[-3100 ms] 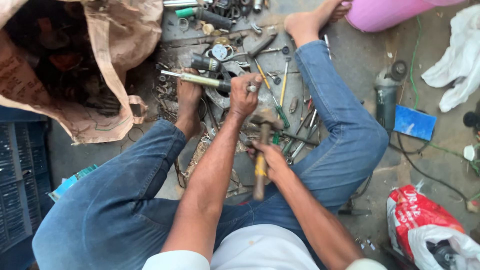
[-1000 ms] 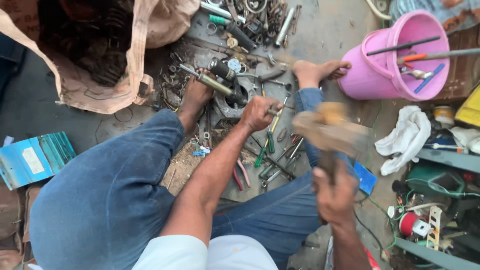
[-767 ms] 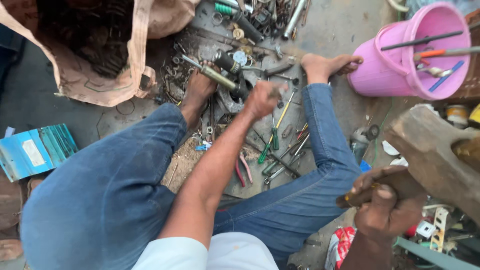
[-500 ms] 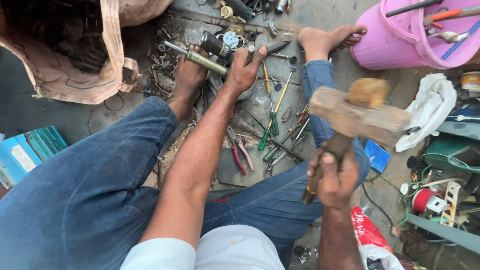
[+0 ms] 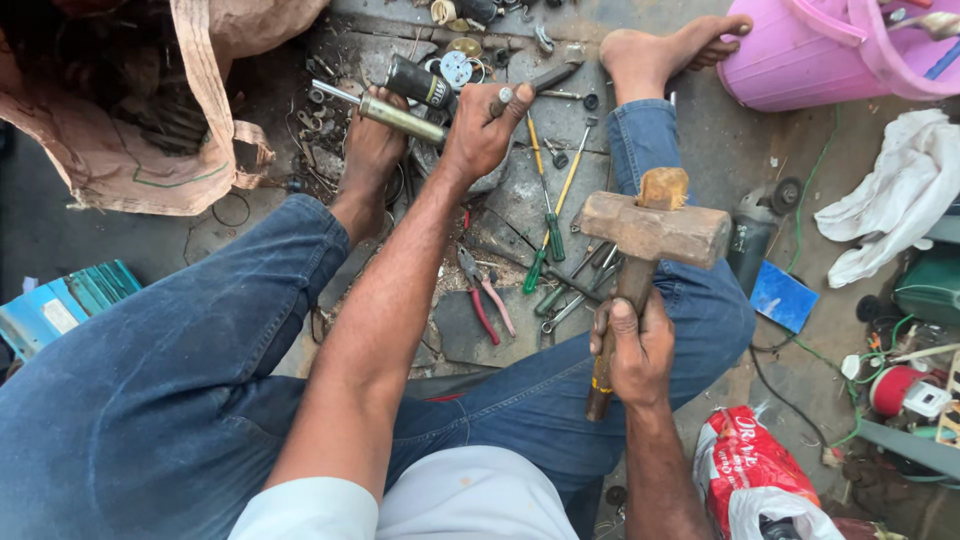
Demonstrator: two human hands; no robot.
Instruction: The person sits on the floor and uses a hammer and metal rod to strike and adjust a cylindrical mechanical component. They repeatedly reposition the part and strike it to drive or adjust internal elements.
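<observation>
I sit on the floor with both legs in blue jeans. My left hand (image 5: 478, 128) is closed around a dark metal chisel (image 5: 545, 78) whose tip rests among metal parts. My right hand (image 5: 634, 348) grips the wooden handle of a hammer (image 5: 655, 228). Its rusty head is raised above my right knee. A brass-coloured cylinder with a thin rod (image 5: 395, 114) lies next to my left foot (image 5: 370, 152). My right foot (image 5: 655, 48) rests by the pink bucket.
Green-handled screwdrivers (image 5: 549, 235), red pliers (image 5: 481, 302) and spanners lie between my legs. A burlap sack (image 5: 110, 140) sits at the left and a pink bucket (image 5: 800, 62) at the top right. Nearby are a white cloth (image 5: 890, 195), an angle grinder (image 5: 755, 235) and a red bag (image 5: 738, 458).
The hammer swung up and far out to the right, then came back in over my right knee. My left hand stayed on the chisel.
</observation>
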